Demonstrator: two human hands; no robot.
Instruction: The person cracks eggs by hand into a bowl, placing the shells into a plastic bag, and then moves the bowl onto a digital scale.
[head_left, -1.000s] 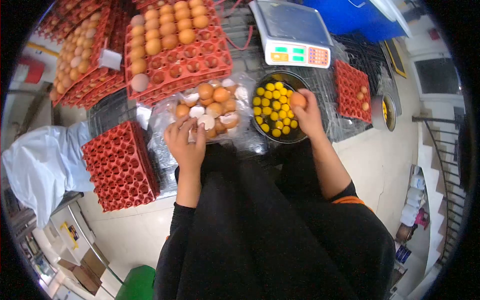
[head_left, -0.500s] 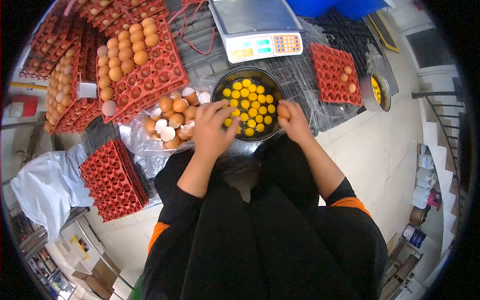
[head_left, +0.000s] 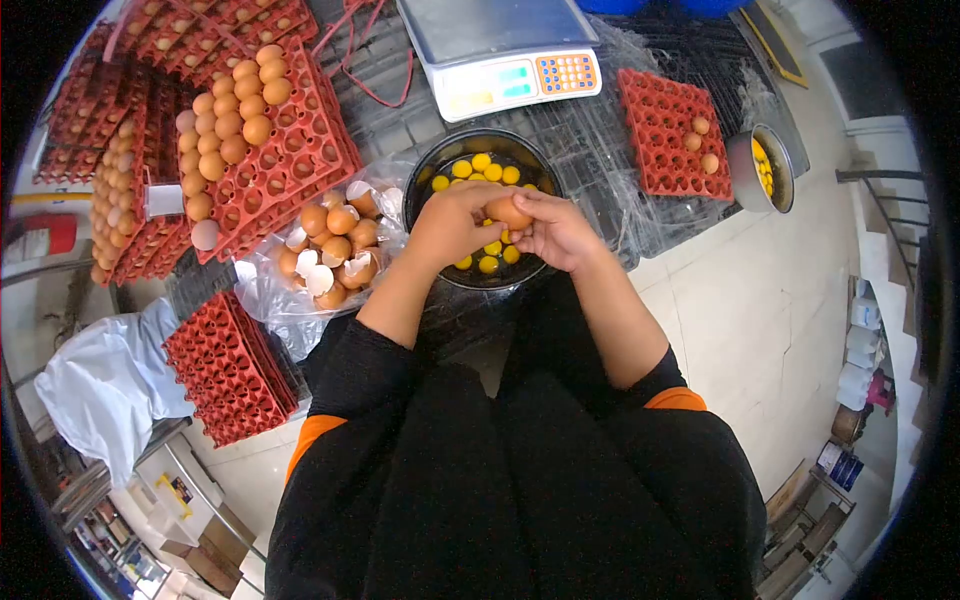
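Observation:
A brown egg (head_left: 509,212) is held between my two hands over a dark metal bowl (head_left: 411,190). My left hand (head_left: 452,225) closes on the egg's left side, thumb and fingers curled against it. On the other side, my right hand (head_left: 557,232) grips the egg with its fingers. Below them, many yellow egg yolks (head_left: 481,161) lie in the bowl, some hidden behind the hands. Left of the bowl, a clear plastic bag (head_left: 262,290) holds a heap of broken eggshells (head_left: 337,247).
A digital scale (head_left: 505,85) stands behind the bowl. Red trays with brown eggs (head_left: 228,124) are stacked at the left, and more egg trays (head_left: 228,365) sit nearer me. To the right are a tray with a few eggs (head_left: 692,142) and a metal pot (head_left: 742,165) of yolks.
My right hand has brought the egg from the bowl's right rim to over its middle. My left hand has moved right and closed on the egg too.

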